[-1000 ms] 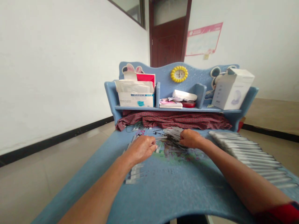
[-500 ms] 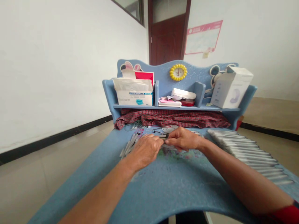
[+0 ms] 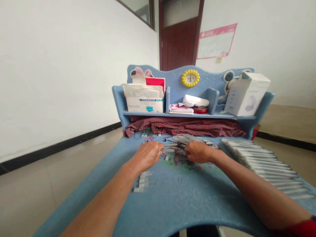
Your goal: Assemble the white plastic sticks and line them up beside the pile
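Parting since a moment ago, left hand [image 3: 148, 155] and right hand [image 3: 197, 152] curled over grey tube pile [image 3: 186, 140], grips hidden.

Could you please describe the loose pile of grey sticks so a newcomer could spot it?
On the blue desk, look just before the red checked cloth. The loose pile lies there between the left hand and right hand, both at its near edge. Unlike the neat row along the right edge, its sticks lie crossed.
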Available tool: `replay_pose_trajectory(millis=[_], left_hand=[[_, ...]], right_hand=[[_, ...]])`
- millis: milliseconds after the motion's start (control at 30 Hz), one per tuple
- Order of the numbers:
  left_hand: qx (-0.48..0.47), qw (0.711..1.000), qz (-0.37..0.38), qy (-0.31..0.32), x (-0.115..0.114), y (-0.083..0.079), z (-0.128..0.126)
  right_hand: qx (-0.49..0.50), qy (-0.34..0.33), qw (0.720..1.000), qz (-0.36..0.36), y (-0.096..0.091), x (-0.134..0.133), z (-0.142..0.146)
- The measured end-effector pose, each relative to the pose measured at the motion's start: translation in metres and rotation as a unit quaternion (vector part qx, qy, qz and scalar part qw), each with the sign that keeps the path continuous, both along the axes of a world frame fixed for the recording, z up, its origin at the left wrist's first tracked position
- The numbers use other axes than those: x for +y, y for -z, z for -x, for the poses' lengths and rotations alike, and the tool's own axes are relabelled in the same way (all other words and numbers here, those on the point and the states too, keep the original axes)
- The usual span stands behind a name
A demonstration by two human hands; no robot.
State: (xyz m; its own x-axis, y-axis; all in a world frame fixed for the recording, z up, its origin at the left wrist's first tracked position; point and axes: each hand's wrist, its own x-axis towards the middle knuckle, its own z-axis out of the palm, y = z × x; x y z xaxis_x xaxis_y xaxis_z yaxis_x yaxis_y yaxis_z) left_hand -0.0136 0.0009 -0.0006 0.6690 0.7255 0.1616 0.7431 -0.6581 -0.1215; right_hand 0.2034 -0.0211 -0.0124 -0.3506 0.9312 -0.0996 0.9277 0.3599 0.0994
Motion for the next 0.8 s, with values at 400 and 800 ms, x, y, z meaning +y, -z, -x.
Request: replay_pose_trajectory(millis=[400, 800], left_hand=[[0.002, 0.999, 0.002, -0.049, 0.0, -0.002, 0.001], [-0.001, 1.0, 0.014, -0.025, -0.001, -0.003, 0.0]], right_hand=[[0.039, -0.047, 0.997, -0.047, -0.015, -0.004, -0.012], [0.02, -0.058, 0.996, -0.069, -0.016, -0.009, -0.004]])
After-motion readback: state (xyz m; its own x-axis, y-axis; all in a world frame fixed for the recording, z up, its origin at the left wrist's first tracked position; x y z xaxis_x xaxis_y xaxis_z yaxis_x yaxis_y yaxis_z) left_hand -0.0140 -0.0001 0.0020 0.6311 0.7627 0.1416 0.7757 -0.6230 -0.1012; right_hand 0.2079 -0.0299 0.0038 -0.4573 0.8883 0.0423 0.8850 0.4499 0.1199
